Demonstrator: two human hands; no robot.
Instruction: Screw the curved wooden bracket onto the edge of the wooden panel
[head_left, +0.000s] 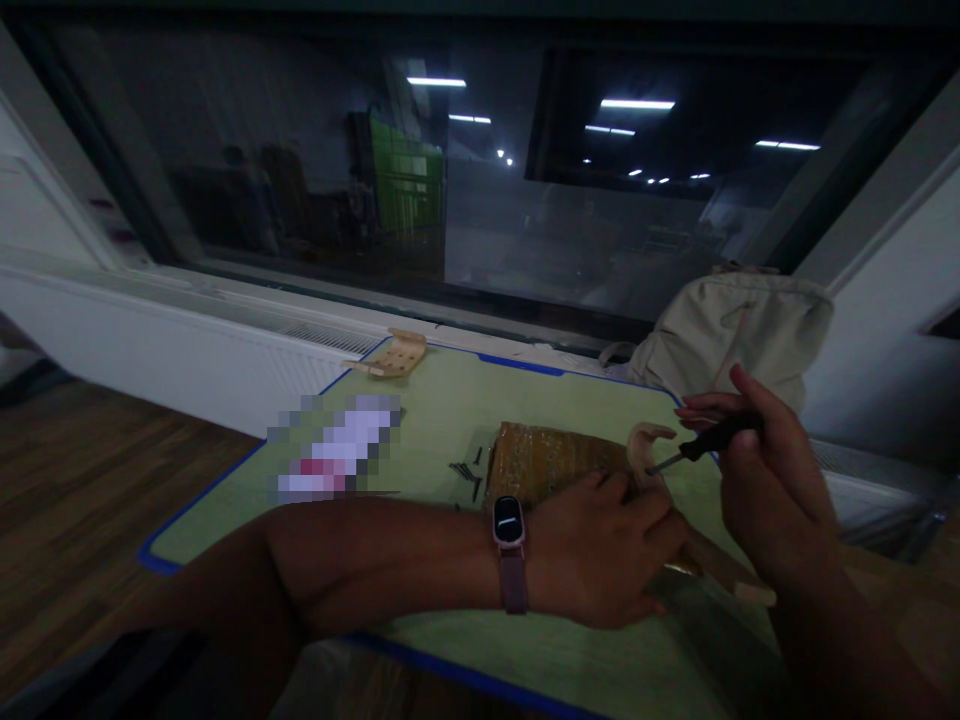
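Note:
My right hand [776, 490] is closed around the black handle of a screwdriver [724, 436], held at a slant. Its metal shaft points down to the left, with the tip at a curved wooden piece [646, 446]. My left hand [611, 545], with a watch [508, 522] on the wrist, grips that wooden piece from above, its fingers curled over it. The hand hides most of the piece; a hooked end shows beyond the fingers. Underneath lies a block wrapped in brown tape [544, 458]. I cannot make out any screw at the tip.
Several dark screws [469, 472] lie left of the taped block on the green, blue-edged table [442, 410]. Another curved wooden piece with holes [396, 356] sits at the far left corner. A blurred-out flat item [345, 445] lies nearer. Behind stand a beige backpack [739, 325] and a window.

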